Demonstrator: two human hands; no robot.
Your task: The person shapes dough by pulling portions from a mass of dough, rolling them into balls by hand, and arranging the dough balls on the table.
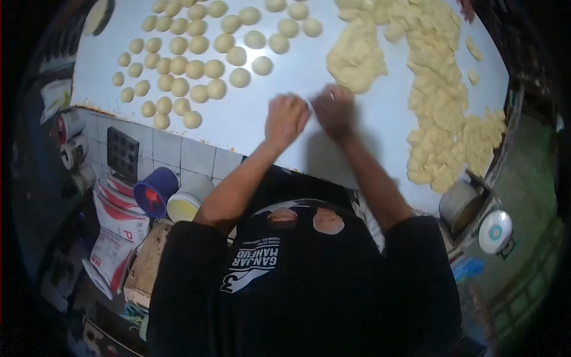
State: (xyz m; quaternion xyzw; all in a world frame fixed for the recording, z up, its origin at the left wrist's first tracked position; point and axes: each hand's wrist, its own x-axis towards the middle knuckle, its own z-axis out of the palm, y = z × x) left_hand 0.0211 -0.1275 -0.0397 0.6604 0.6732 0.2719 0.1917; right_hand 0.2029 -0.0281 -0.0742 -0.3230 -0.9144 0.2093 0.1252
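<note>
My left hand (286, 120) is held just above the white table (244, 122), its fingers curled closed. Close beside it, my right hand (335, 112) is also curled, slightly blurred by motion. Whatever lies within the fingers of either hand is hidden from above. Beyond my right hand spreads a large soft lump of pale yellow dough (357, 58). Many round dough balls (196, 69) sit in loose rows to the left. Along the right side lies a long heap of cut dough pieces (437, 116), overlapping one another.
Part of another person's hand (467, 10) shows at the far right edge. A metal pot (459, 205) and a round lid (495, 231) are at the lower right. Below the left edge are a purple bucket (156, 193), a pale tub (183, 207), sacks (116, 238) and a cardboard box (143, 265).
</note>
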